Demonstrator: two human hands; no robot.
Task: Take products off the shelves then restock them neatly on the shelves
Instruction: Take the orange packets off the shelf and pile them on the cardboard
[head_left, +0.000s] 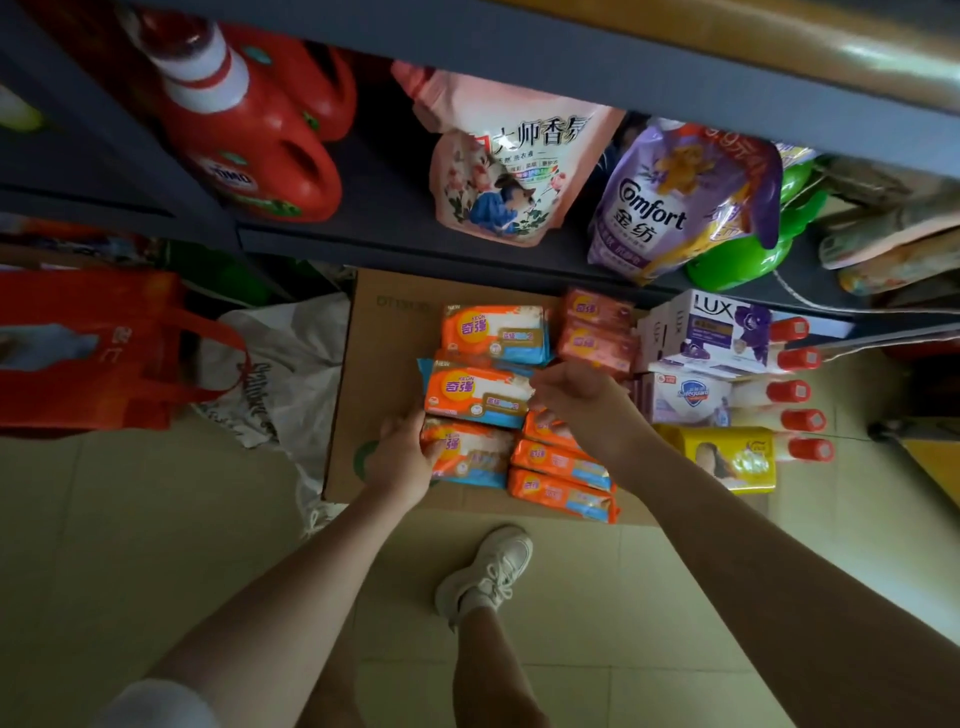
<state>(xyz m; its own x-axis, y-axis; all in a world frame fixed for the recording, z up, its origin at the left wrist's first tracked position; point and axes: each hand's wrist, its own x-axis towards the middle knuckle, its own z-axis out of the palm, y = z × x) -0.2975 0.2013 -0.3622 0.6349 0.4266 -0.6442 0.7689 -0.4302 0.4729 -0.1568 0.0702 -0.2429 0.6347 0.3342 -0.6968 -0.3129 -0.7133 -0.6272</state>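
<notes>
Several orange and blue soap packs lie on a flat cardboard sheet (384, 332) on the floor below the shelf. My left hand (402, 457) grips the left end of one orange soap pack (470, 457) at the front of the pile. My right hand (582, 405) reaches down over the pile, its curled fingers pinching the right edge of another orange pack (478, 397). More orange packs (563, 478) lie stacked at the front right, and one (496, 332) lies further back. Pink soap packs (597, 327) sit behind my right hand.
The dark shelf (395, 244) above holds red detergent jugs (260, 135), a pink refill pouch (498, 161), a purple Comfort pouch (675, 202) and a green bottle (743, 260). Lux boxes (717, 332), a yellow pack (727, 457) and red-capped bottles (800, 421) stand right. A red bag (88, 353) sits left.
</notes>
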